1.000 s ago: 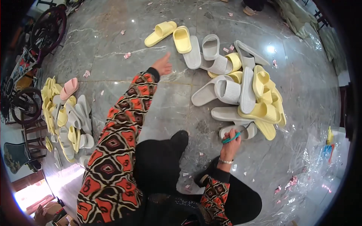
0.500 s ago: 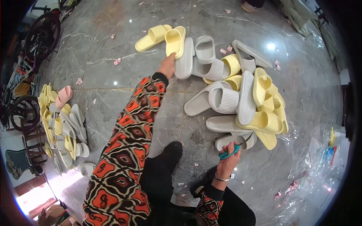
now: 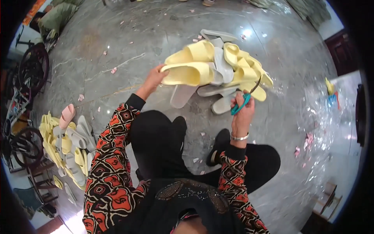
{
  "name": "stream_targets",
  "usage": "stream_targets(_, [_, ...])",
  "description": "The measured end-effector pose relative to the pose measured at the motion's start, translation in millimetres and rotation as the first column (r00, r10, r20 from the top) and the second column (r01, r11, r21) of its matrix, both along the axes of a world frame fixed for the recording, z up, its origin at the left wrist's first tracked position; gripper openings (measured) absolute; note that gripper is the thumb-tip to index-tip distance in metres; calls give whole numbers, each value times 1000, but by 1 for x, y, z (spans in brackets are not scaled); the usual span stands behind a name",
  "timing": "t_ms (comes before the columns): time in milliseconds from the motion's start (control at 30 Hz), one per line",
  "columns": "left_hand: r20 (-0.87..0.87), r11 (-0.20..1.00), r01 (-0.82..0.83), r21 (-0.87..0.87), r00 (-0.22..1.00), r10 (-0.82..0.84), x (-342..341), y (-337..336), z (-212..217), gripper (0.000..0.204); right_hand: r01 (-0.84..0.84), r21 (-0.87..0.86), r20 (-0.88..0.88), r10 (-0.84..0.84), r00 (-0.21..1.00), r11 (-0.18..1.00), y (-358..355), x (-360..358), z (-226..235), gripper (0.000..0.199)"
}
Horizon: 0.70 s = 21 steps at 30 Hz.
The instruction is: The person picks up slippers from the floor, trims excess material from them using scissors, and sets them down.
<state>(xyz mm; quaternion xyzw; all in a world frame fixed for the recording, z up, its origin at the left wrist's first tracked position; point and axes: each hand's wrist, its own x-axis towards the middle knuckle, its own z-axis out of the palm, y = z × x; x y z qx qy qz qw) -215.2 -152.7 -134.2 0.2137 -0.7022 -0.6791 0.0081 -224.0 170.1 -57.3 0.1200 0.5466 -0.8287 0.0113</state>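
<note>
a: what is the left hand [image 3: 152, 79] doing?

b: it is gripping the pale yellow slipper [image 3: 187, 74] by its near end, fingers clamped on the edge, lifting it clear of the grey marble floor [image 3: 128, 43]. a second yellow slipper [image 3: 193, 52] is sitting just behind it, touching it.

a: and the right hand [image 3: 241, 111]?

b: it is holding the teal-handled scissors [image 3: 243, 98], fingers closed through the loops, with the dark blades pointing up toward the heap of slippers [image 3: 237, 70]. i cannot tell whether the blades are apart or together.

a: where is that heap lying?

b: on the floor straight ahead of the person, yellow and grey slippers mixed, just beside the raised slipper and partly behind it. a grey slipper [image 3: 182, 95] is lying sole-up below the one being held.

a: anything off to the side?

b: a second pile of slippers [image 3: 66, 144] is lying at the left, well apart from both hands, with one pink slipper [image 3: 67, 115] resting on top. small pink scraps [image 3: 113, 70] are lying scattered over the floor.
</note>
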Motion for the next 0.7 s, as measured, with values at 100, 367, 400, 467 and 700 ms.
stream_targets(100, [-95,983,177,-50,979,-181,-4,7,36,28,-82,95,-51,87,995,992,32,18,5,33])
stream_targets(367, [67,863,502,-46,864,-499,-15,41,109,25,-479,-342,106,540,835,808,52,58,-25,42])
stream_targets(400, [101,838,545,3,834,-543,-16,43,107,25,-529,-428,101,620,778,733,51,65,-33,45])
stream_targets(467, [117,811,584,40,803,-584,-19,52,102,25,-595,-581,58,758,650,555,54,82,-47,50])
stream_targets(700, [61,772,625,113,772,-633,-19,49,104,26,-615,-649,97,852,515,447,58,115,-64,55])
